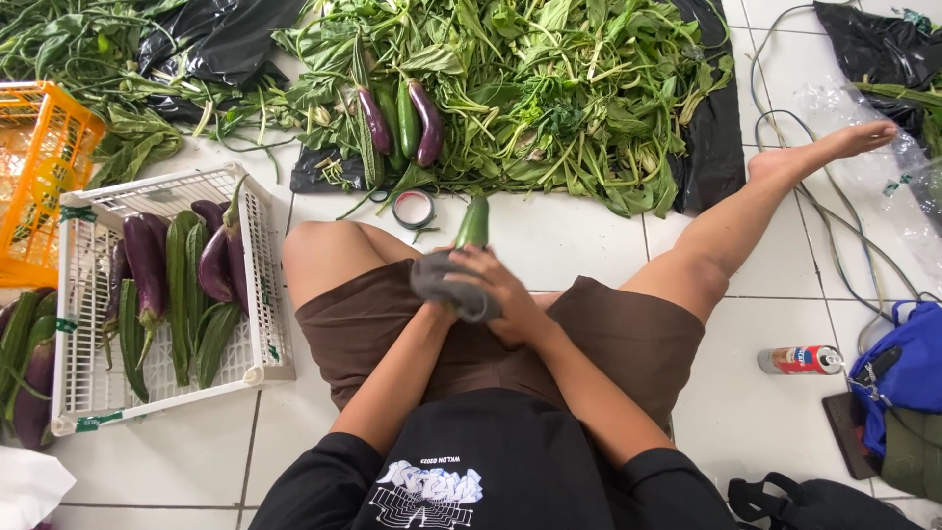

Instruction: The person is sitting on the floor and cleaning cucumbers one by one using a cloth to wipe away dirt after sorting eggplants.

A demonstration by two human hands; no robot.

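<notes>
Right hand: our right hand [500, 290] is curled over a grey cloth [446, 285], its fingers folded down on the fabric and on the lower end of a green cucumber [472, 223].
Left hand: our left hand [442, 304] is almost wholly hidden under the cloth; we cannot tell how far it is open or what it grips.
Cucumber: it juts up and away from our hands above our lap, its upper end bare, its lower end wrapped in the cloth.
Lap: we sit on a white tiled floor [549, 236] in brown shorts [608, 344], knees spread wide.
Just ahead: a roll of tape [413, 209] lies on the tiles near the cucumber's tip.
Farther ahead: a heap of leafy greens [549, 98] is spread on black plastic sheeting [716, 137], with two purple eggplants [376, 120] and green cucumbers lying on it.
Left: a white plastic crate [260, 285] holds eggplants and long green vegetables; an orange crate [44, 147] stands beyond it.
Right: a spray can [797, 359] lies on the floor beside a blue bag [908, 368].
</notes>
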